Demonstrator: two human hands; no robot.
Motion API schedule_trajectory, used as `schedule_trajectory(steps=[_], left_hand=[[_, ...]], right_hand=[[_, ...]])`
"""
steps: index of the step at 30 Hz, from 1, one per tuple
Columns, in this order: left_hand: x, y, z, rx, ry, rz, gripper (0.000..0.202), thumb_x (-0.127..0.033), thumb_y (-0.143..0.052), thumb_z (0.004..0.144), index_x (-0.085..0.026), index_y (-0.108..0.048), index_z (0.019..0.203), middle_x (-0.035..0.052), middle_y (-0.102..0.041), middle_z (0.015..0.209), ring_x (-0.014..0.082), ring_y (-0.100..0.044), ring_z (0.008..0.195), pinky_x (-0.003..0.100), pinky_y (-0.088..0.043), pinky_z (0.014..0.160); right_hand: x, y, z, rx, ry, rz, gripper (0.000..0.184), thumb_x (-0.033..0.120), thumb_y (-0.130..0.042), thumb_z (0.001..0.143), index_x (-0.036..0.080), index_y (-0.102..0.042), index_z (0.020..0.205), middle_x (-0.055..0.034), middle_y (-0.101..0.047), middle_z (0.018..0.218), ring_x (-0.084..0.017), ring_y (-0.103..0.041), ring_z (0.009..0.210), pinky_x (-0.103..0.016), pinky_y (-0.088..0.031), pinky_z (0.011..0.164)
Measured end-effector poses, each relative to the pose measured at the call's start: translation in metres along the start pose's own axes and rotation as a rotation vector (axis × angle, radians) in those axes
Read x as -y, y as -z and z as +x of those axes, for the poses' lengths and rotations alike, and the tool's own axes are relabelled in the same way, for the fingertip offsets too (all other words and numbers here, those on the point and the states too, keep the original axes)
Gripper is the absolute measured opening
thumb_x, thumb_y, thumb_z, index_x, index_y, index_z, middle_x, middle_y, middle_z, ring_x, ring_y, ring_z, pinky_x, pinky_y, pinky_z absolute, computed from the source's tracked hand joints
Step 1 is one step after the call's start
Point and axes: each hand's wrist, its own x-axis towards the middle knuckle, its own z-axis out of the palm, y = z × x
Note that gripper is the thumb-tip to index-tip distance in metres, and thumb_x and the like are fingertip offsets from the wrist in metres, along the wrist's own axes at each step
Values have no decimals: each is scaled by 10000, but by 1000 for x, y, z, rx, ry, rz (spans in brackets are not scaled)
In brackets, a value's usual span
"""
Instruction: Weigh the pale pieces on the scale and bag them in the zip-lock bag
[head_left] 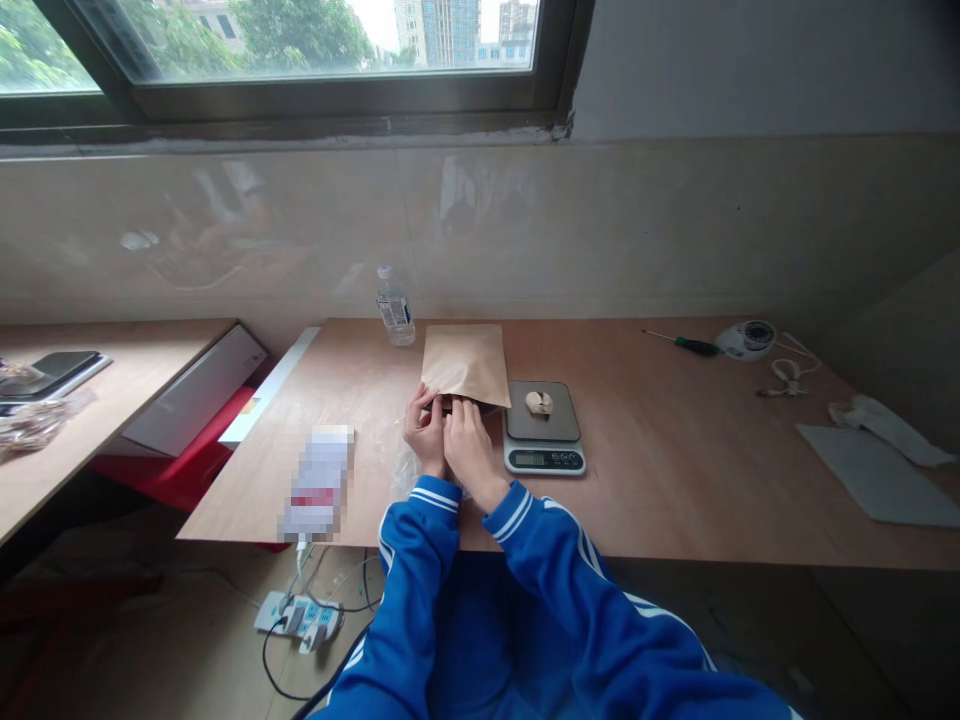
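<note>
A brown kraft paper bag (465, 358) lies on the wooden table, its dark mouth facing me. My left hand (426, 432) is closed on the left part of the mouth's edge, thumb and fingers pinched together. Right beside it, my right hand (469, 440) has its fingers bent over the same edge, with the tips partly hidden at the opening. Just right of the bag stands a digital kitchen scale (544, 425), bearing a small cream-coloured lump (538, 403) whose kind I cannot make out. Clear plastic film (405, 470) lies under and beside my left wrist.
Behind the bag stands a clear plastic bottle (395, 310). A blurred-out phone-like slab (319, 485) with a cable lies left. At right are a green-handled screwdriver (694, 346), a white camera (748, 340) and a grey sheet (877, 475). A power strip (298, 615) lies below the table.
</note>
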Motion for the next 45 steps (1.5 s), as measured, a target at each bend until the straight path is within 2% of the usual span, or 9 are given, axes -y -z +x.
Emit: schedule_trajectory(steps=[4,8,11,17,24,29,33,39,45], left_hand=[[1,-1,-1,16,27,-45,205,-341,-616,789,-186,-661,915,108,-619,1192,210,-589,1090,257,-530,732],[1,-1,-2,32,50,-79,206,-350,-610,790,-181,-657,897,113,-620,1197,219,-591,1093,289,-529,789],[-1,-1,-2,28,59,-94,204,-351,-609,789,-175,-654,882,119,-622,1195,221,-595,1089,294,-528,799],[-5,-1,-1,21,80,-108,212,-347,-613,786,-177,-664,902,117,-632,1175,226,-591,1092,254,-533,706],[-3,0,2,5,97,-114,209,-347,-627,775,-178,-673,887,112,-652,1135,224,-613,1051,244,-513,678],[-1,0,3,12,91,-71,200,-354,-614,784,-192,-676,884,103,-655,1132,221,-610,1058,235,-494,665],[3,0,3,33,127,-72,214,-371,-614,781,-199,-670,897,104,-638,1167,228,-596,1084,257,-505,701],[5,0,3,65,132,-80,222,-380,-610,783,-199,-661,899,106,-623,1193,224,-594,1088,286,-511,769],[4,0,2,76,115,-57,233,-382,-592,798,-200,-659,927,107,-617,1200,216,-590,1091,298,-508,804]], right_hand=[[-1,0,16,117,-140,-102,345,230,-328,950,93,-493,1222,-215,-579,1067,-272,-581,930,-418,-496,781],[-5,-1,24,160,-198,-22,370,346,-433,928,157,-509,1236,-192,-579,1093,-264,-601,924,-373,-490,769],[-9,-2,24,166,-196,92,352,334,-454,923,176,-539,1227,-169,-597,1088,-251,-610,944,-339,-485,788],[-13,4,14,16,-217,213,310,220,-434,927,192,-581,1198,-147,-573,1128,-242,-565,1065,-341,-452,895],[-13,11,-4,-25,-207,297,315,195,-421,910,220,-597,1171,-109,-589,1043,-233,-586,988,-364,-484,866],[-24,49,-35,-105,-127,571,286,159,-426,891,239,-637,1067,-61,-613,1114,-188,-567,1070,-344,-449,954],[-45,75,-54,-135,-170,632,213,204,-486,873,237,-666,981,-43,-654,1068,-185,-600,1013,-341,-471,916],[-59,61,-50,-283,-162,537,213,230,-487,873,224,-667,987,-60,-662,1050,-199,-604,1010,-379,-468,928],[-62,51,-53,-282,-36,435,249,201,-459,893,239,-652,1046,-66,-616,1105,-186,-583,1059,-362,-482,925]])
